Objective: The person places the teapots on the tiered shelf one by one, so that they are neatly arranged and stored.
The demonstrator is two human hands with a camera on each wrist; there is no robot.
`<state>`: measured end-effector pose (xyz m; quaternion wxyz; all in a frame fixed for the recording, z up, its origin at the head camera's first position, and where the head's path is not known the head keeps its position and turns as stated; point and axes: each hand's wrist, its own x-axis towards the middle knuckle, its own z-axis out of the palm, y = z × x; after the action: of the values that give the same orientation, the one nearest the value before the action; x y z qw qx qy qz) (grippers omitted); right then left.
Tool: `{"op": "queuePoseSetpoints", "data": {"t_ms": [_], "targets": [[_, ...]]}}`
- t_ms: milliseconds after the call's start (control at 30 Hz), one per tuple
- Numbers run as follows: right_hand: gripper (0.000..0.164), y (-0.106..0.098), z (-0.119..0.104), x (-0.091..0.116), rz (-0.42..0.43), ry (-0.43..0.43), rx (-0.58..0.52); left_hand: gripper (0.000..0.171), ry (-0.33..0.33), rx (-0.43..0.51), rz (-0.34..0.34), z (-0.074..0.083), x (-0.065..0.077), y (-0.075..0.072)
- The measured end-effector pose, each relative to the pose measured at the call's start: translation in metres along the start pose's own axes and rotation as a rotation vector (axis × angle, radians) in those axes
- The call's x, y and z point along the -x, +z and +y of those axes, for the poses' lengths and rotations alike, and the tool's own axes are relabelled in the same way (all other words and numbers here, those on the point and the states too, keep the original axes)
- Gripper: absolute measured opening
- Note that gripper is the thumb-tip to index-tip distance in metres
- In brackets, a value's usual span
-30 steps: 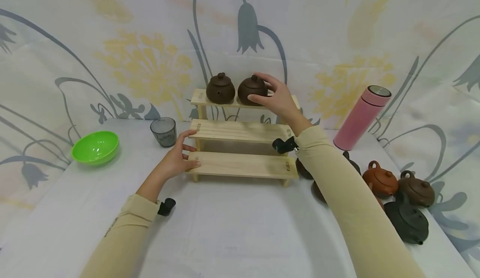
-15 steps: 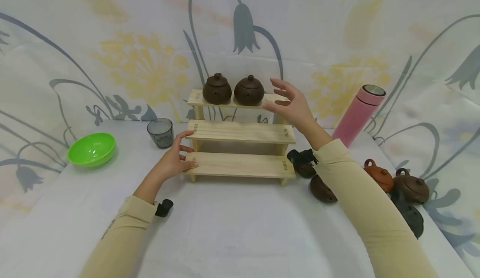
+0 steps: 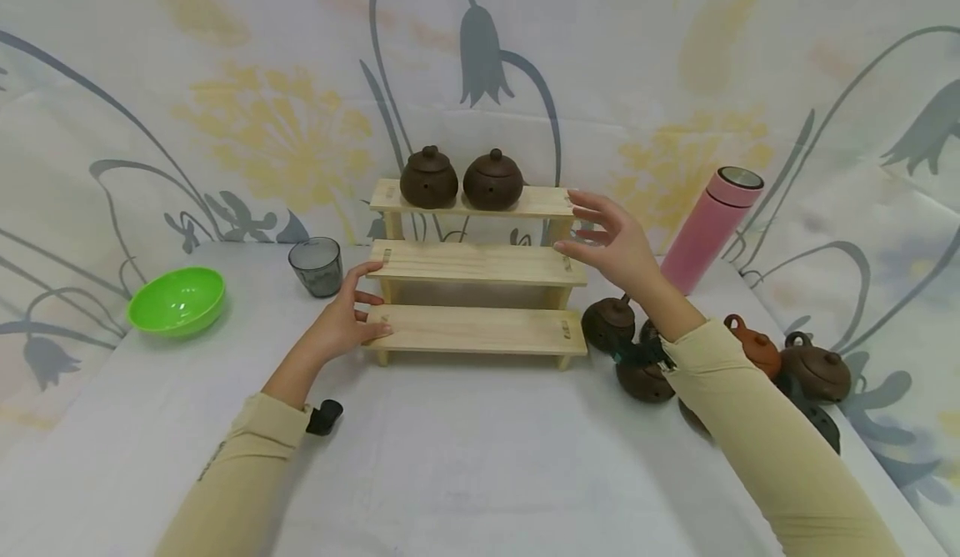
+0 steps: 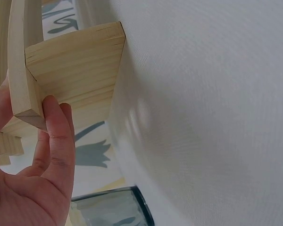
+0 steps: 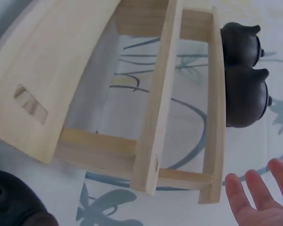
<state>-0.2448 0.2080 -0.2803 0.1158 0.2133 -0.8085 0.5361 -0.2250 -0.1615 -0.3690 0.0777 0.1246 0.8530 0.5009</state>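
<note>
A three-tier wooden stand (image 3: 480,328) stands mid-table. My left hand (image 3: 340,319) grips its left end, and in the left wrist view the fingers (image 4: 59,136) curl round the end of one board. Two dark brown teapots (image 3: 428,178) (image 3: 492,180) sit side by side on the top tier, left of its middle; the right wrist view shows both teapots (image 5: 247,96) from the side. My right hand (image 3: 618,244) holds nothing, its fingers spread beside the stand's right end. Whether it touches the boards I cannot tell.
Right of the stand are several teapots, including a dark brown one (image 3: 609,323) and an orange-brown one (image 3: 752,347), partly behind my right arm. A pink flask (image 3: 708,232) stands behind them. At left are a grey glass (image 3: 317,267) and a green bowl (image 3: 177,303).
My right hand has let go of the right teapot on the top tier and moved right and down, away from it. The left hand keeps its grip on the stand.
</note>
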Motion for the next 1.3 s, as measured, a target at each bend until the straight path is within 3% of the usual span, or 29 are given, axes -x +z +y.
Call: {"op": "queuePoseSetpoints", "data": {"t_ms": [767, 933, 1167, 1300], "targets": [[0.059, -0.034, 0.017, 0.079, 0.092, 0.01, 0.063, 0.09, -0.011, -0.009, -0.001, -0.002, -0.002, 0.002], [0.056, -0.042, 0.02, 0.096, 0.085, 0.069, 0.098, 0.09, -0.009, -0.016, -0.001, -0.001, -0.001, 0.001], [0.056, -0.047, 0.03, 0.123, 0.037, 0.241, 0.248, 0.09, -0.003, -0.028, 0.007, 0.002, -0.001, 0.0], [0.055, -0.045, 0.035, 0.136, 0.016, 0.293, 0.263, 0.09, -0.001, -0.023, 0.007, 0.002, 0.0, 0.0]]}}
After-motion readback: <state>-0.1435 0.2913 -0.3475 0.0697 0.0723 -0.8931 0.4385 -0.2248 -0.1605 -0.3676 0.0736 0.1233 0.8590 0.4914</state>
